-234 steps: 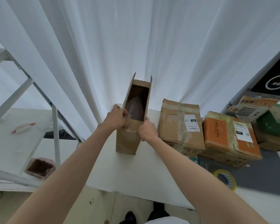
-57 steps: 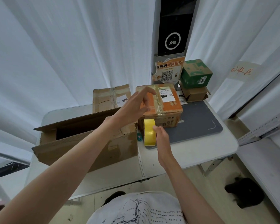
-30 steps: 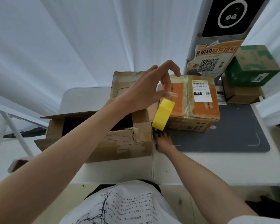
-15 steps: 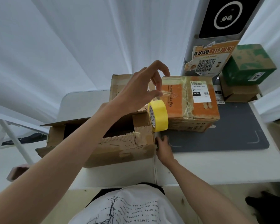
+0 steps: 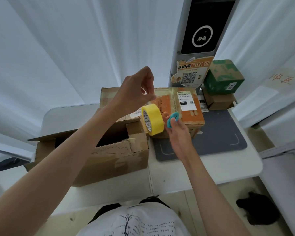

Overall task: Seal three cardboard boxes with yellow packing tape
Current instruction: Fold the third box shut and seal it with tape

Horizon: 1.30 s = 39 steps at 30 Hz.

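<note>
Tape roll [image 5: 152, 119] (dangling) beside orange box [image 5: 180, 108] edge

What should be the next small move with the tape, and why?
Probably cut it. The left hand pinches a pulled end above the yellow roll, which hangs from that strip, and the right hand holds a small teal tool beside it, likely a cutter. The open box has no yellow tape yet.
</note>
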Tool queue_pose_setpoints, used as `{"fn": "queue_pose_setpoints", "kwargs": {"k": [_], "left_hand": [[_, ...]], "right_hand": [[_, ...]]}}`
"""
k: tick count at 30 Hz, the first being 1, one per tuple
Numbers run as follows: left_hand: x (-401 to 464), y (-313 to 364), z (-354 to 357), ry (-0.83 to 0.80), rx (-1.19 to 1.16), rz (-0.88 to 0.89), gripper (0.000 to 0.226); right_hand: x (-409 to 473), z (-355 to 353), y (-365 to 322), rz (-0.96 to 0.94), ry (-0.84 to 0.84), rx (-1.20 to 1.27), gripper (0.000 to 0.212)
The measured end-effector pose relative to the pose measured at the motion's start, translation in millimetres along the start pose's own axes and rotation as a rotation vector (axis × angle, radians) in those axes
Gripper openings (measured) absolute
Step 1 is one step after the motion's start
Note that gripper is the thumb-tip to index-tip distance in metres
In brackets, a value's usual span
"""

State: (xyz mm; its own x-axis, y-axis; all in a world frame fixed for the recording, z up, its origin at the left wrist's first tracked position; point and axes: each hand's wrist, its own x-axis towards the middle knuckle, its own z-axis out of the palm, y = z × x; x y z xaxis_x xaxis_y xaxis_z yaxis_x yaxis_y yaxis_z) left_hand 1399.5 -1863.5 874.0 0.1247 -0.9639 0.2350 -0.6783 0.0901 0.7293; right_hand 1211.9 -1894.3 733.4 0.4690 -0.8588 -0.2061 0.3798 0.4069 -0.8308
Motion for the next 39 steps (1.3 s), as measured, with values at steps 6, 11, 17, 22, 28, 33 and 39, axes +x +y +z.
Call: {"fn": "queue_pose_setpoints", "kwargs": {"k": [6, 11, 17, 22, 28, 33, 39], "left_hand": [[-1, 7, -5, 0.026, 0.020, 0.026, 0.032], [-8, 6, -19, -0.063, 0.189, 0.115, 0.031], [-26, 5, -39, -0.245, 0.505, 0.308, 0.046], [-36, -4, -23, -0.110, 0.714, 0.435, 0.086], [-37, 1, -10, -0.035, 0.735, 0.433, 0.110], [-35, -2, -10, -0.127, 0.662, 0.415, 0.116], [-35, 14, -12, -0.134, 0.100, 0.241, 0.071]], "right_hand": [[-23, 35, -24, 0.037, -0.251, -0.481, 0.024], [-38, 49, -26, -0.016, -0.250, -0.421, 0.019], [-57, 49, -33, -0.010, -0.239, -0.397, 0.029], [-73, 53, -46, -0.005, -0.204, -0.423, 0.032], [-81, 49, -54, 0.014, -0.172, -0.486, 0.044], [-88, 46, -55, 0.031, -0.177, -0.472, 0.041], [-97, 47, -52, 0.035, -0.165, -0.494, 0.041]]}}
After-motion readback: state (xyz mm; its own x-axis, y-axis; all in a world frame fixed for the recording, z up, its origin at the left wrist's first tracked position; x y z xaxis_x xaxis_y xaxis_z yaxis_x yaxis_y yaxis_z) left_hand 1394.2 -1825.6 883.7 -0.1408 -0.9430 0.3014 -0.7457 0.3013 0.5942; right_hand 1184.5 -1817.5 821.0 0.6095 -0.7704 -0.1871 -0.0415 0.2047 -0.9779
